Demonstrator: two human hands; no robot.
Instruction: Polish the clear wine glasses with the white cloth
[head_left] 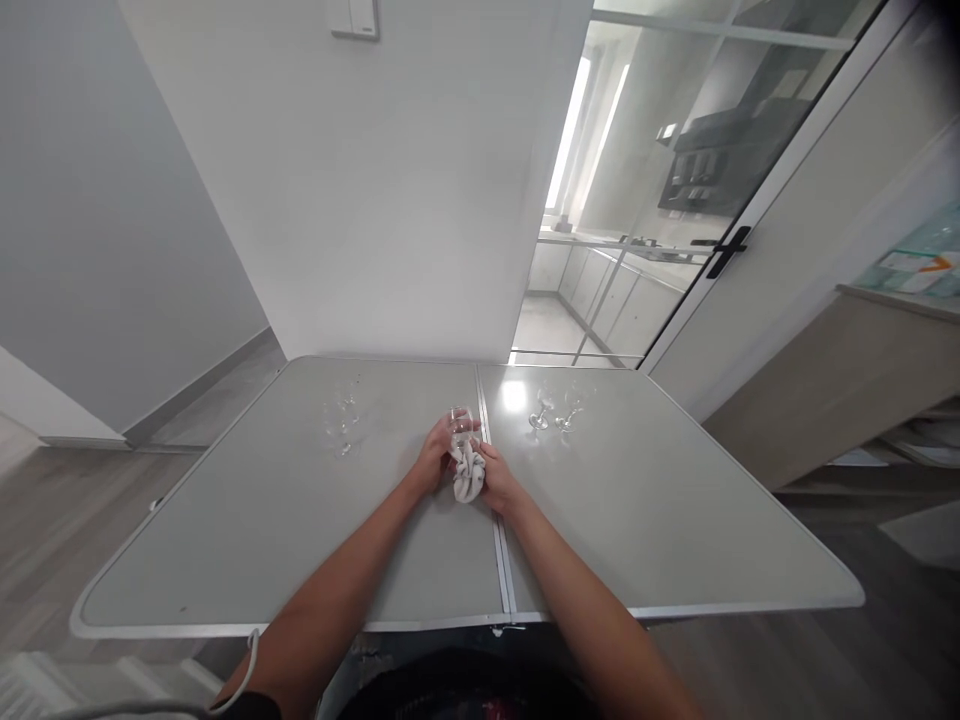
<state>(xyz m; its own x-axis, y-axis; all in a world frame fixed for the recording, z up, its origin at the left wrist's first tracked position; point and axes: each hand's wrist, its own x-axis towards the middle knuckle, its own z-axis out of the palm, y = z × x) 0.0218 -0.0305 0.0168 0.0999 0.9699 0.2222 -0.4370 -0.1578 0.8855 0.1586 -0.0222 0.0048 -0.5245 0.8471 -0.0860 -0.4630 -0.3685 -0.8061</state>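
Note:
Over the middle of the folding table [300, 560], my left hand [432, 455] is closed around a clear drinking glass [460, 420]. A bunched white cloth [469, 478] is in my right hand [498, 480], pressed against the lower part of the glass. The cloth hides the glass's base, and some of my fingers are out of sight behind glass and cloth. To the right stand a stemmed glass [539, 418] and another stemmed glass [565, 420]. On the left are more clear glasses [345, 440], faint against the tabletop.
A metal seam [504, 570] runs down the table's middle. The far edge meets a white wall [390, 230]. Behind it to the right is a glass-paned door [637, 200] with a black handle [727, 252]. A shelf unit [810, 390] stands at far right.

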